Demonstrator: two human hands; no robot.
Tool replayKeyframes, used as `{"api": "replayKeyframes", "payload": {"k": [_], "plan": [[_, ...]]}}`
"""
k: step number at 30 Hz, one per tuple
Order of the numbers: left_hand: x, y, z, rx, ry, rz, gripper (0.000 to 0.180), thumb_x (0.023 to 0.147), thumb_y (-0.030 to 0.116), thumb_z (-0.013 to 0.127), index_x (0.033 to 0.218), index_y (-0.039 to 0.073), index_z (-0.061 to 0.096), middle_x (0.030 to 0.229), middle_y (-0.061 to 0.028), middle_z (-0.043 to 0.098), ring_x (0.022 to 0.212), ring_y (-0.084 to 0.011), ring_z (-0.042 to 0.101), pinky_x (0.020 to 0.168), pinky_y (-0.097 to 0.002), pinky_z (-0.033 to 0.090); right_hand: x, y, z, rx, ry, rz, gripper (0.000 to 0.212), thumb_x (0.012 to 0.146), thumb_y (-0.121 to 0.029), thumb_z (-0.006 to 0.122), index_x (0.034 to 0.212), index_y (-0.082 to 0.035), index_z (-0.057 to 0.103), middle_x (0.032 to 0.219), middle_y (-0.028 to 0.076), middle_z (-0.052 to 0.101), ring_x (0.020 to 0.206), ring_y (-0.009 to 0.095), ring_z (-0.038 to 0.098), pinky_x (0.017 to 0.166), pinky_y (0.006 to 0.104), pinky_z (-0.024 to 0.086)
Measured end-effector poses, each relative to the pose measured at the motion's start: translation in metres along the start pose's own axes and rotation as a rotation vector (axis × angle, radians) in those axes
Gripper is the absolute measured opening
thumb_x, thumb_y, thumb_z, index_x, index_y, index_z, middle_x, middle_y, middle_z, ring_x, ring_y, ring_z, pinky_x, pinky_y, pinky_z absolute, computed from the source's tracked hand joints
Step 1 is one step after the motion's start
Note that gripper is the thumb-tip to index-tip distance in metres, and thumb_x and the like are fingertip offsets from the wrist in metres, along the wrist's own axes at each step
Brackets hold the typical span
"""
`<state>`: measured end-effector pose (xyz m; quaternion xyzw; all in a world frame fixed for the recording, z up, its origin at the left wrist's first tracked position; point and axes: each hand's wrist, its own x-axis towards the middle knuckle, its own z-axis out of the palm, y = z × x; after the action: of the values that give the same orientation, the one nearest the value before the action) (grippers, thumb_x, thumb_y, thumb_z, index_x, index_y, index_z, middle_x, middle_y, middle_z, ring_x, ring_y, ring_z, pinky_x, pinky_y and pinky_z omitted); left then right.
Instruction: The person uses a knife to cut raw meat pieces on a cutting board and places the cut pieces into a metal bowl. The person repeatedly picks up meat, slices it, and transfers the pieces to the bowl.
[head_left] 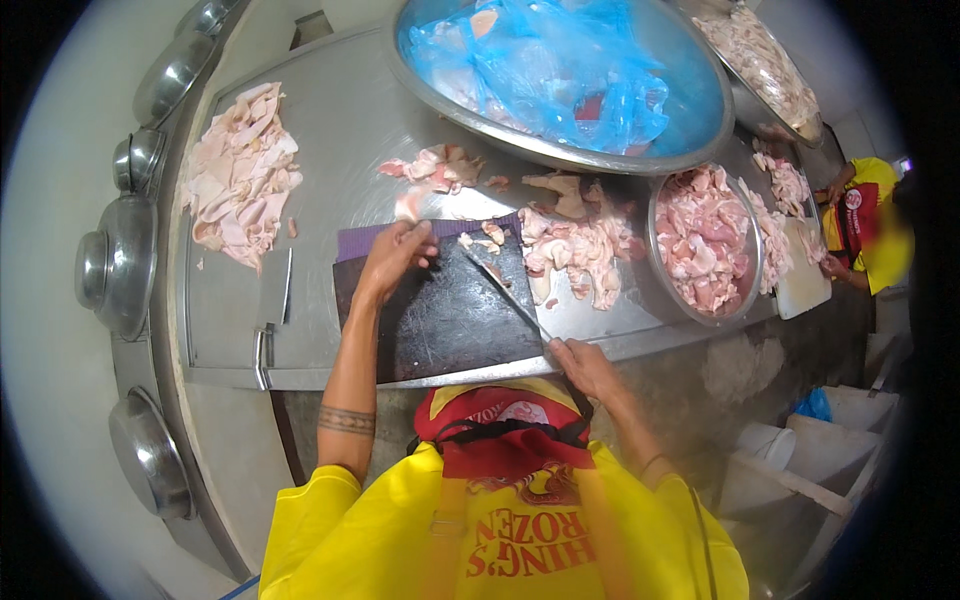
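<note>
My right hand [588,371] is closed around the handle of a knife [508,292] at the near edge of the dark cutting board [430,315]. The blade slants up and left, its tip beside small pale scraps of meat [484,238]. My left hand [398,254] is over the board's far left part, fingers curled together; whether something is in them is hidden. Just beyond it lies a pile of pinkish raw meat pieces [440,168] on the steel table. Pale meat with skin [575,245] is heaped along the board's right side. A purple mat [358,243] shows under the board's far edge.
A cleaver [277,288] and a pile of pale skins [240,175] lie at left. A large steel basin [690,145] with blue plastic stands at the back. Right of the board is a bowl [652,240] of cut meat. A co-worker [868,225] stands at far right by a white board [803,280].
</note>
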<state>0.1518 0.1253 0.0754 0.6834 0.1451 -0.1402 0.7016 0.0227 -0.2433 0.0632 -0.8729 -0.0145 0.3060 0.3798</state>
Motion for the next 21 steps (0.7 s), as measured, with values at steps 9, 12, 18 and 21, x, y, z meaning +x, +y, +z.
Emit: {"api": "replayKeyframes", "payload": {"k": [9,12,18,21], "plan": [[0.006,-0.023,0.067,1.041,-0.379,0.341,0.039,0.085,0.040,0.078,0.105,0.006,0.076,0.102,-0.0202,0.072,0.091,-0.0346,0.072,0.083,-0.0446,0.056,-0.023,0.010,0.011,-0.412,0.151,-0.060,0.056,0.090,-0.061,0.066,0.106,-0.008,0.066,0.085,0.021,0.072,0.082,0.044,0.070,0.074,0.0537,0.054],[-0.010,-0.044,0.088,1.423,-0.373,0.317,0.044,0.082,0.049,0.077,0.087,0.006,0.075,0.093,-0.0179,0.068,0.090,-0.0404,0.068,0.081,-0.0481,0.055,-0.015,0.025,0.017,-0.420,0.230,-0.148,0.057,0.087,-0.061,0.069,0.110,-0.009,0.064,0.083,0.017,0.072,0.081,0.039,0.071,0.070,0.0515,0.053],[0.013,-0.053,0.075,1.380,-0.576,0.434,0.032,0.084,0.036,0.077,0.086,0.004,0.074,0.094,-0.0192,0.068,0.092,-0.0413,0.070,0.080,-0.0497,0.056,-0.019,0.046,0.021,-0.374,0.287,-0.217,0.052,0.086,-0.054,0.072,0.112,-0.010,0.062,0.090,0.013,0.072,0.091,0.034,0.071,0.075,0.0516,0.053],[0.011,-0.031,0.083,1.358,-0.566,0.436,0.027,0.088,0.029,0.075,0.083,0.003,0.070,0.077,-0.0141,0.070,0.073,-0.0310,0.070,0.069,-0.0440,0.055,-0.019,0.049,0.014,-0.307,0.230,-0.182,0.049,0.090,-0.047,0.072,0.114,-0.006,0.060,0.093,0.017,0.071,0.095,0.036,0.070,0.083,0.0511,0.055]]}}
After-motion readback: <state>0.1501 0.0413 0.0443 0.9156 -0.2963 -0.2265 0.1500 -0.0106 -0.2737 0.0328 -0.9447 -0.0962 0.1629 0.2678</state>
